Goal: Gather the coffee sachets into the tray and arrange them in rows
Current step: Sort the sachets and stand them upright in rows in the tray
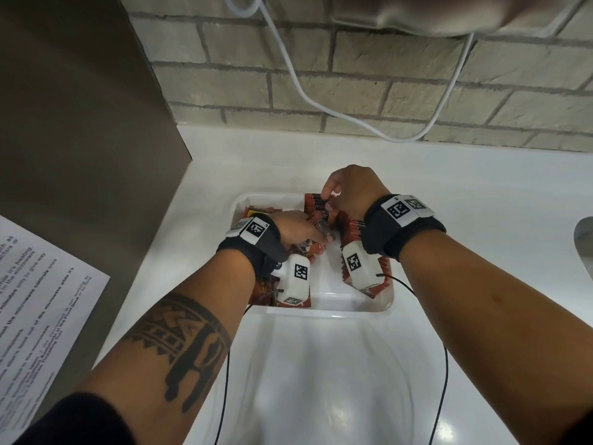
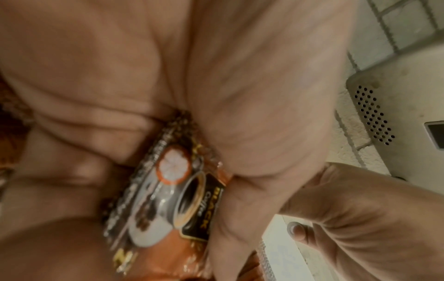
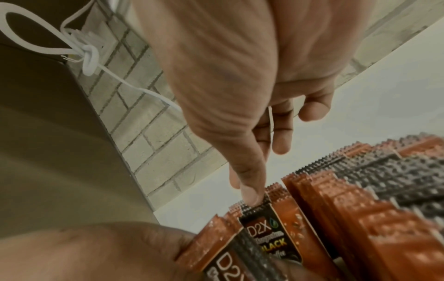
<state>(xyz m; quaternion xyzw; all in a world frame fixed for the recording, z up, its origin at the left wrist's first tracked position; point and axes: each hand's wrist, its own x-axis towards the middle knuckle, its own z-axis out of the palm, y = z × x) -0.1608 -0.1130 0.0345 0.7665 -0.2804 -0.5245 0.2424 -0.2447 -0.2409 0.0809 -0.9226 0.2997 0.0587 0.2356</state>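
Orange-brown coffee sachets (image 1: 349, 228) lie and stand inside a white tray (image 1: 349, 308) on the white desk (image 1: 481, 194). Left hand (image 1: 300, 228) grips a bundle of sachets (image 2: 173, 194) between curled fingers and palm, low in the tray. Right hand (image 1: 351, 191) pinches the top edge of one upright sachet (image 3: 269, 226) beside a standing row (image 3: 360, 190). Behind: brick wall (image 1: 353, 75), white cable (image 1: 321, 101). Printed sheet (image 1: 35, 303) at left.

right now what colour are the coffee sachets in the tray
Reddish orange with black panels; the coffee sachets show best in the right wrist view.
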